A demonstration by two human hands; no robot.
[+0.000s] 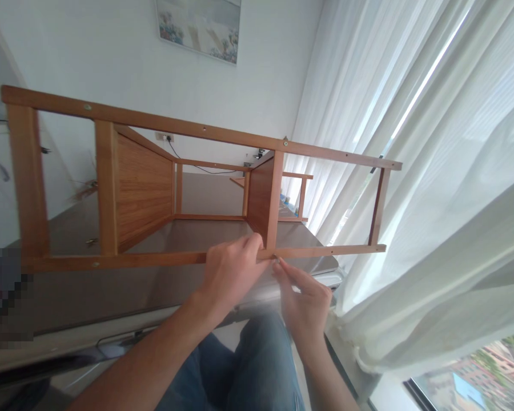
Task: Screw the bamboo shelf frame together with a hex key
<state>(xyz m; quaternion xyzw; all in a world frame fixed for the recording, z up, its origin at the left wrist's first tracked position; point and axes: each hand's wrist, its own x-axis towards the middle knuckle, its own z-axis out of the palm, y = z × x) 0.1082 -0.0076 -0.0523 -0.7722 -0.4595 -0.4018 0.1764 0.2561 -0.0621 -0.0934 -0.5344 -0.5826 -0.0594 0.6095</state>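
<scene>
A wooden shelf frame [145, 188] lies on its side on a brown table [111, 291], its two long rails running left to right. My left hand [231, 271] is closed around the near rail [154, 260], where an upright shelf board [261, 197] meets it. My right hand [304, 302] is pinched just right of that joint, fingertips at the rail, holding a small metal piece that is too small to name. Both forearms reach up from the bottom of the view.
White curtains [432, 171] hang at the right beside a window [475, 377]. A framed picture [201, 28] hangs on the white wall. A cable runs from a wall socket [165, 137] behind the frame. My jeans-clad legs [240, 371] show below the table edge.
</scene>
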